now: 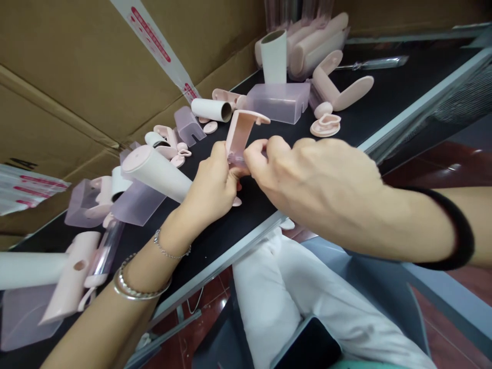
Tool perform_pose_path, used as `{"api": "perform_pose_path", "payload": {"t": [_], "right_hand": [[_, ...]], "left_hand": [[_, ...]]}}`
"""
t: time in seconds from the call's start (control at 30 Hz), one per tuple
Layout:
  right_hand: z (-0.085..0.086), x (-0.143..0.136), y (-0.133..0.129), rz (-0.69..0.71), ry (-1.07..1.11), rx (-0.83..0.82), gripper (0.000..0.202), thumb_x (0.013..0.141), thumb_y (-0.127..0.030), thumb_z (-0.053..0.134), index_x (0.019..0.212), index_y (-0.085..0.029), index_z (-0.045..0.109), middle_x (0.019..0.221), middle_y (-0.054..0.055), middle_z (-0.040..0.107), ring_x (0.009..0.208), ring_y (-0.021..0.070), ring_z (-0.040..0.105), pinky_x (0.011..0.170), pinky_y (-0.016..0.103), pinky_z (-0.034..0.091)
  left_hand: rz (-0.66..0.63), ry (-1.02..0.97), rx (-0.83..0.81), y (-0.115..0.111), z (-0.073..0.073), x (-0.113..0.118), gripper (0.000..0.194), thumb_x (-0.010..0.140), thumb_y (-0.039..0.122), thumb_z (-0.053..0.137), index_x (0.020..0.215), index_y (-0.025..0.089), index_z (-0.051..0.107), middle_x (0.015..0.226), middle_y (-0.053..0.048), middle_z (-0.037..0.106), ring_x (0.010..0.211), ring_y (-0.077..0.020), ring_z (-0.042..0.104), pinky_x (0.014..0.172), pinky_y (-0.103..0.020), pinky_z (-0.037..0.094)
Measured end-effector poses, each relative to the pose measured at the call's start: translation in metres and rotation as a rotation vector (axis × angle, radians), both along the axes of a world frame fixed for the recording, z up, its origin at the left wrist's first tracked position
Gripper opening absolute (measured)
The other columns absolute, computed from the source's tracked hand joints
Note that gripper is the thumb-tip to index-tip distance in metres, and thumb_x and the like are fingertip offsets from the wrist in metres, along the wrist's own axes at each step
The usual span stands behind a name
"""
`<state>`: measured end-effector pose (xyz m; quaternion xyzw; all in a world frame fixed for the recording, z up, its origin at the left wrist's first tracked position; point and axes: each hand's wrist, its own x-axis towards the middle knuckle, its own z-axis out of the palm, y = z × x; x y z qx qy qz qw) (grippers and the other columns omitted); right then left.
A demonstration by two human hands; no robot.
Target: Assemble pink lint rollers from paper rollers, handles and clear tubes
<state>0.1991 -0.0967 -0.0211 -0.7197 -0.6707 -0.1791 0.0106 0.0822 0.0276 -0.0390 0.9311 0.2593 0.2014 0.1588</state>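
Head view: pink bracket (240, 133) raised over the dark table (215, 241), its arm slanting up and its flat tab pointing right; used below as the reference point. Left hand (213, 184) just below and left of the bracket, grip narrow, thumb and fingers pinched on its lower end. Right hand (311, 179) just right of the bracket, curled, knuckles up; its fingertips are hidden, so cannot tell whether that grip holds anything. Left of the bracket, a long white cylinder (157, 171) with a pinkish end face lies tilted, near end hidden behind the left hand. Just beyond and left, a short cardboard tube (209, 109) lies with its brown hollow end toward the bracket. Beyond and to the right, a lavender box (274, 102); a tall white tube (273, 59) stands upright behind it. Farther right, a second bracket (334, 87), with a pink looped piece (325, 125) nearer to the reference. Screwdriver (380, 63) lies well off to the far right. Below the bracket, on the wearer's lap, a dark-screened phone (309, 346) against white trousers (265, 292).
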Motion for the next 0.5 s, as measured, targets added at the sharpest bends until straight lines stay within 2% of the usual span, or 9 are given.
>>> {"api": "perform_pose_path", "payload": {"t": [0.17,0.3,0.5], "right_hand": [[0.011,0.023,0.007,0.140,0.019,-0.065,0.038,0.085,-0.004,0.029,0.107,-0.007,0.060,0.081,0.012,0.067,0.066,0.0187,0.062,0.055,0.028,0.032],[0.011,0.035,0.008,0.228,0.043,-0.052,0.034,0.088,-0.010,0.029,0.106,-0.008,0.058,0.081,0.009,0.066,0.070,0.0183,0.062,0.058,0.028,0.033],[-0.005,0.028,0.001,0.163,0.045,0.008,0.032,0.090,-0.013,0.031,0.107,-0.009,0.058,0.081,0.011,0.064,0.064,0.0186,0.061,0.055,0.027,0.031]], "left_hand": [[0.048,0.035,-0.084,0.001,0.003,0.003,0.011,0.086,0.025,0.052,0.085,0.022,0.041,0.058,0.004,0.055,0.049,-0.0153,0.053,0.052,-0.027,0.042],[0.008,0.048,-0.112,0.000,0.004,0.000,0.015,0.090,0.034,0.051,0.088,0.021,0.043,0.058,0.005,0.055,0.050,-0.0141,0.054,0.054,-0.026,0.042],[0.041,-0.054,-0.190,-0.001,-0.004,-0.006,0.030,0.086,0.044,0.060,0.091,0.020,0.044,0.073,0.002,0.060,0.054,-0.0113,0.055,0.054,-0.025,0.043]]}}
